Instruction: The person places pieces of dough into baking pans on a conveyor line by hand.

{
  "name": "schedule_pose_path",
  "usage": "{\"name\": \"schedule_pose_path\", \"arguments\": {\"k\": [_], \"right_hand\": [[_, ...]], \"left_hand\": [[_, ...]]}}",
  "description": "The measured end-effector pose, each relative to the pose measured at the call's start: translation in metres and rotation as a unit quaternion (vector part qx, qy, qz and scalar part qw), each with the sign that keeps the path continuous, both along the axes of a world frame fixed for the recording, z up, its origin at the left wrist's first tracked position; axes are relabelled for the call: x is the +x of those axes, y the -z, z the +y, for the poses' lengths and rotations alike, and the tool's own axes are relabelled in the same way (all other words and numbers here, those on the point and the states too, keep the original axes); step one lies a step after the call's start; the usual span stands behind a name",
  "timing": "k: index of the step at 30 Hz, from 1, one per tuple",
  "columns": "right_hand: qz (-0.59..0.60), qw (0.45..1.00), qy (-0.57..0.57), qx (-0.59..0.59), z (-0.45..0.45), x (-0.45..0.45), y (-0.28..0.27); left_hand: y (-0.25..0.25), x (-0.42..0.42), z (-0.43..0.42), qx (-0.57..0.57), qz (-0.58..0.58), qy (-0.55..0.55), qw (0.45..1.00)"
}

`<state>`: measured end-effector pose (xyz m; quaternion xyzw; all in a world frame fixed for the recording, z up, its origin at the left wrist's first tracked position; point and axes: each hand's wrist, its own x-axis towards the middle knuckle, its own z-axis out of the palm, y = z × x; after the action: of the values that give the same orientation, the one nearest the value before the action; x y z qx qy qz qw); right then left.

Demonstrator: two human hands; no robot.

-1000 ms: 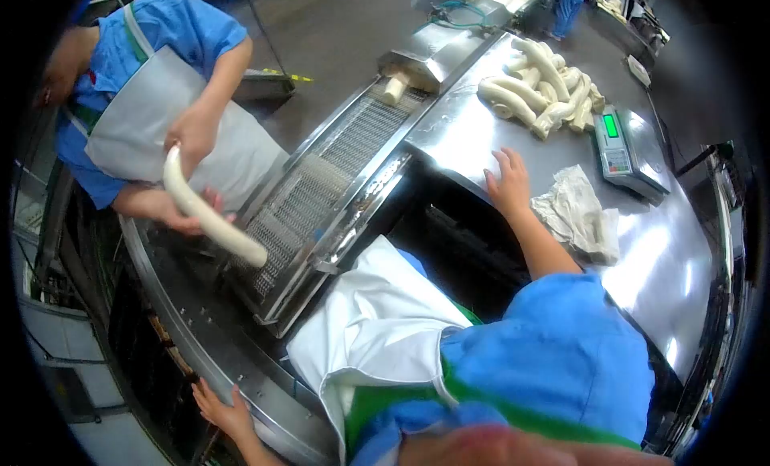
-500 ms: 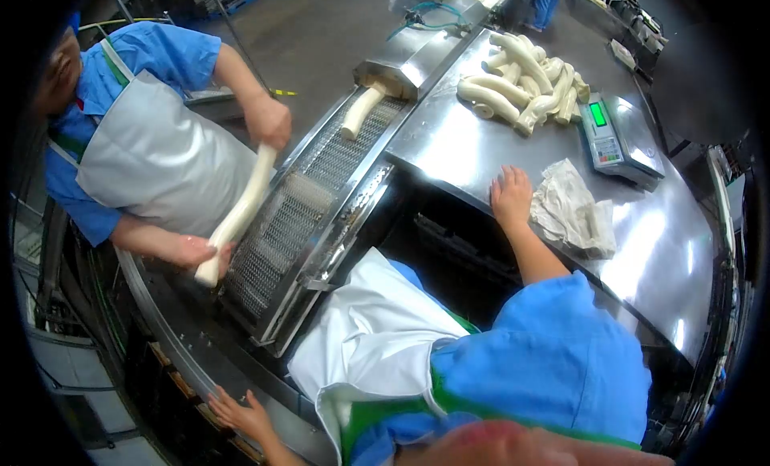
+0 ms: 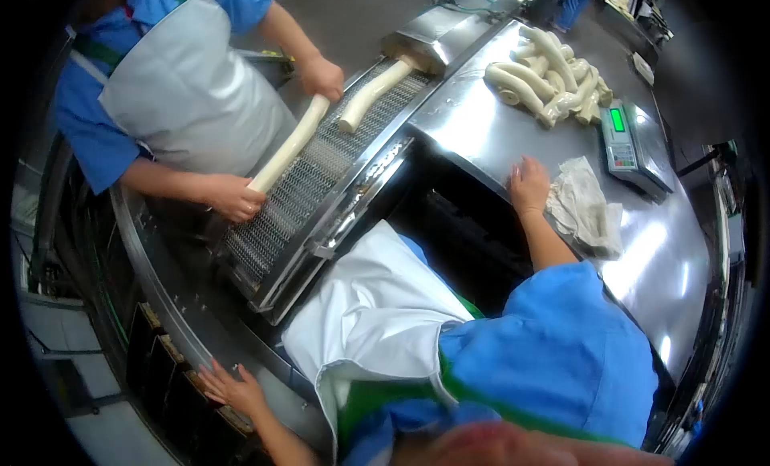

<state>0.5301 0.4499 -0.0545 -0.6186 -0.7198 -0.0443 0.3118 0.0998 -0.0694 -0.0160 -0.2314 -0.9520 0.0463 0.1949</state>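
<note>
My left hand (image 3: 234,392) rests on the curved metal rim (image 3: 172,318) at the lower left, fingers spread and nothing in them. My right hand (image 3: 529,185) lies on the near edge of the steel table (image 3: 461,141), also holding nothing. Beside it is a crumpled off-white cloth (image 3: 585,208). Across the mesh conveyor (image 3: 317,181), a co-worker's two hands hold a long cream-coloured roll (image 3: 290,145) by its ends, over the belt's far side. A second cream-coloured roll (image 3: 373,95) lies on the belt, its upper end at the metal housing (image 3: 433,41).
A pile of glossy cream-coloured pieces (image 3: 553,77) sits at the back of the table. Right of it stands a digital scale (image 3: 638,149) with a lit green display. The co-worker in a white apron (image 3: 188,85) stands beyond the conveyor. A dark gap separates conveyor and table.
The co-worker has moved the held roll rightward and up, closer to the belt. The roll on the belt now shows more of its length outside the housing. My hands stay in place; the view has shifted.
</note>
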Motion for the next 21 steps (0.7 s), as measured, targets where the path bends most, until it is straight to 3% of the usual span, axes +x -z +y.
{"name": "schedule_pose_path", "arguments": {"k": [2,11,14,18,21], "right_hand": [[-0.011,0.999,-0.009,0.052,0.003,0.002,0.002],[-0.030,0.999,0.000,0.044,0.007,0.005,0.007],[-0.040,0.997,-0.015,0.057,0.013,0.012,0.019],[-0.032,0.988,-0.125,0.085,-0.002,-0.028,0.005],[-0.009,0.969,-0.241,0.042,-0.001,-0.084,-0.005]], "left_hand": [[-0.004,0.005,0.005,0.010,-0.013,-0.013,1.000],[0.006,-0.007,0.013,-0.007,-0.043,-0.090,0.995],[0.009,-0.008,0.003,0.044,-0.017,-0.037,0.998],[0.005,0.012,-0.016,0.152,-0.002,0.008,0.988],[-0.032,0.038,-0.016,0.229,-0.085,-0.083,0.966]]}}
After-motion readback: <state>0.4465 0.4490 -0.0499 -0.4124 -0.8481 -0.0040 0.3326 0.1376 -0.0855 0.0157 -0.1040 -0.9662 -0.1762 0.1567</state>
